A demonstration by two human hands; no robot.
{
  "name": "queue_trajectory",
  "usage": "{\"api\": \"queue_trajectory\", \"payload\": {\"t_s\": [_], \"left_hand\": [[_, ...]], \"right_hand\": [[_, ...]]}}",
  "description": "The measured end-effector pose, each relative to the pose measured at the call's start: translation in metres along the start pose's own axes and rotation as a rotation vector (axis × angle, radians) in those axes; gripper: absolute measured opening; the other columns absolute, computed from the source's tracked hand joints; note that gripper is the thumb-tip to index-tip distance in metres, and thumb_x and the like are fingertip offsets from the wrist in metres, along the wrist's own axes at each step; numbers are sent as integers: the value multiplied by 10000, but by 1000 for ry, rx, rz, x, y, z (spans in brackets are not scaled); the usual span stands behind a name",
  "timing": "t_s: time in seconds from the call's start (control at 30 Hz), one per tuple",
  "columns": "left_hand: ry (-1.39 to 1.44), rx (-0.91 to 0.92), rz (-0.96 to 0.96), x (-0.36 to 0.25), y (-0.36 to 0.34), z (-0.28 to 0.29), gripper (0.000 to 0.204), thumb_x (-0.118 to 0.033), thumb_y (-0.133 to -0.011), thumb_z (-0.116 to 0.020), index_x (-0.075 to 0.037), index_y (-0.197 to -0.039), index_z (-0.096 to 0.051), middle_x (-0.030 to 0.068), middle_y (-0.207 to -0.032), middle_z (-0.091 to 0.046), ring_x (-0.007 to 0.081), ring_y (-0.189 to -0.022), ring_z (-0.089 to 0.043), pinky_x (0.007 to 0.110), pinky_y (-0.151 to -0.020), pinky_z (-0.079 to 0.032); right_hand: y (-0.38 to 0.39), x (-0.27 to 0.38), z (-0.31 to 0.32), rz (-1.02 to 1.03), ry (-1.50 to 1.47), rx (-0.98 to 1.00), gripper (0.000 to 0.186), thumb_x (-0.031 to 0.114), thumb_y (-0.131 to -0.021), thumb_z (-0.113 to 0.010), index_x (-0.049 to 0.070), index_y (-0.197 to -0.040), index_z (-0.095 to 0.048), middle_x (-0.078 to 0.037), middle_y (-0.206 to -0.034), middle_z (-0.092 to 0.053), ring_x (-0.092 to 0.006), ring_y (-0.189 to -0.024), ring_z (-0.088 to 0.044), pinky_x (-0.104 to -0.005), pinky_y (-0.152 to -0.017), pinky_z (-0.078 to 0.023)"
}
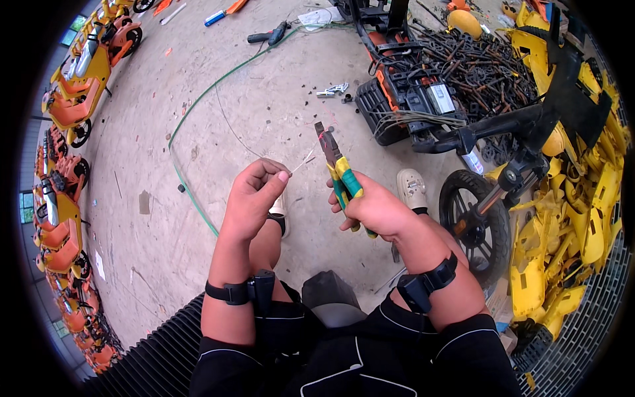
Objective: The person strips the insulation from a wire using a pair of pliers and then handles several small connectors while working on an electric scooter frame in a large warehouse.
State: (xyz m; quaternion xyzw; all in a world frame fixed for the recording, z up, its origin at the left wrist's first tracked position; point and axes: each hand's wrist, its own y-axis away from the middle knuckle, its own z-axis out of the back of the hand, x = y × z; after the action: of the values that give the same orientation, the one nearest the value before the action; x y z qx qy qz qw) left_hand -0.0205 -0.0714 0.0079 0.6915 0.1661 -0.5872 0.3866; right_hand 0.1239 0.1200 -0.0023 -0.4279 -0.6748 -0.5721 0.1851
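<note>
Between the thumb and fingertips of my left hand (256, 195) is pinched a thin white wire (303, 161), its free end pointing up and right. My right hand (377, 206) is wrapped round the handles of a pair of pliers (344, 175) with green and yellow grips. Their dark metal jaws point up and away from me, just right of the wire's end. A fine red strand (323, 134) shows by the jaws; I cannot tell whether they grip it. Both hands are held over the concrete floor.
A partly stripped scooter frame (403, 79) with a black front wheel (473, 205) stands at right. Behind it lie rusty metal parts (483, 73) and yellow plastic panels (562, 245). A green hose (198, 106) curves across the floor near a power tool (268, 36). Orange-yellow scooters (79, 99) line the left.
</note>
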Motion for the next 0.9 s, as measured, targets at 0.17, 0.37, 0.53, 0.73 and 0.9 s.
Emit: {"api": "queue_trajectory", "payload": {"t_s": [0.17, 0.37, 0.53, 0.73, 0.9], "left_hand": [[-30, -17, 9, -4, 0, -3, 147, -143, -946, -638, 3, -959, -627, -33, -820, -584, 29, -726, -465, 210, -658, -386], [-62, -11, 16, -5, 0, -5, 153, -146, -948, -632, 6, -962, -627, -38, -771, -569, 29, -704, -465, 209, -639, -377], [-90, -17, 8, -3, 0, -4, 169, -156, -942, -643, 11, -960, -628, -40, -756, -567, 27, -688, -459, 211, -619, -370], [-74, -20, -34, -3, 3, -5, 125, -115, -922, -650, 7, -905, -628, -42, -745, -564, 22, -683, -454, 209, -610, -365], [-38, -65, -121, -1, 7, 1, 98, -92, -917, -647, -1, -886, -622, -38, -754, -569, 20, -665, -447, 202, -593, -353]], "right_hand": [[0, -1, 0, 12, -6, 21, 530, -52, -775, -501, -5, -1302, -464, -110, -1132, -563, -203, -1034, -578, -342, -750, -587], [0, 0, 1, 8, 20, 13, 487, -43, -797, -523, -9, -1280, -478, -104, -1090, -578, -194, -958, -598, -337, -699, -581], [1, 4, -2, -17, 55, -20, 462, -23, -783, -499, 17, -1243, -506, -61, -1000, -581, -154, -884, -591, -278, -575, -537], [-5, -2, -1, -26, 100, -145, 406, -16, -801, -499, 12, -1205, -528, -60, -974, -593, -144, -847, -601, -279, -527, -519], [-11, 4, 19, 34, 31, -369, 408, -33, -793, -477, 7, -1195, -535, -71, -987, -604, -159, -868, -615, -296, -531, -522]]}}
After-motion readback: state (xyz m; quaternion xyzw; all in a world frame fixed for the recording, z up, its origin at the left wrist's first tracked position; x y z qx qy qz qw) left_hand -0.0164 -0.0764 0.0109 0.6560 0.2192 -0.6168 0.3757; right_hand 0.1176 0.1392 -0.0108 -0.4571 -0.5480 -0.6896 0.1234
